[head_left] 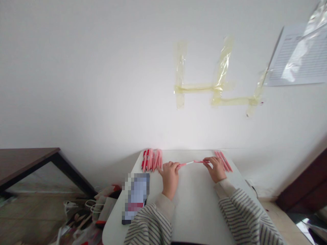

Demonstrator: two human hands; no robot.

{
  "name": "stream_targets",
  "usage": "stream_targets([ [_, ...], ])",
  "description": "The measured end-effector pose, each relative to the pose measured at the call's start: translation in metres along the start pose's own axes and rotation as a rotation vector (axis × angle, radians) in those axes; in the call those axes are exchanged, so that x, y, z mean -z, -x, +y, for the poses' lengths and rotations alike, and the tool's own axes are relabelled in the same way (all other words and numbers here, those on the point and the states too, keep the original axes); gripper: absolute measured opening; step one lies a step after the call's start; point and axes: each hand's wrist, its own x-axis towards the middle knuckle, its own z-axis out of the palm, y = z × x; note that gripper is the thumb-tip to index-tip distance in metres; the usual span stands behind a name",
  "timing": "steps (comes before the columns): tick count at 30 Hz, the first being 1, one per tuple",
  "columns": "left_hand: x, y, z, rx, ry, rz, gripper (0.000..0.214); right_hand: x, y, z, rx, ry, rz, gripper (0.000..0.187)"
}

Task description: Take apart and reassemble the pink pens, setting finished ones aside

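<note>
My left hand (169, 174) and my right hand (217, 167) rest on a small white table (194, 204), both closed on the ends of a thin pink pen (193, 162) held between them, with a white refill showing in its middle. A row of several red and pink pens (152, 159) lies just left of my left hand at the table's far edge. A few more pink pens (224, 160) lie beside my right hand.
A phone (136, 198) lies on the table's left side. A dark wooden table (22, 165) stands to the left, with cluttered cables and bags (89, 214) on the floor. The white wall carries tape strips (217, 92) and a taped sheet (298, 58).
</note>
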Motion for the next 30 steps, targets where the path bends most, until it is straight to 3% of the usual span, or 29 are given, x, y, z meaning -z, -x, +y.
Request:
stream_targets([
  [19, -0.0002, 0.0004, -0.0041, 0.156, -0.238, 0.058, 0.018, -0.0029, 0.0019, 0.0014, -0.021, 0.0, 0.006, 0.026],
  [30, -0.0015, 0.0026, -0.0021, 0.19, -0.4, -0.004, 0.032, -0.0053, 0.0021, 0.0027, -0.023, -0.041, 0.003, 0.02],
])
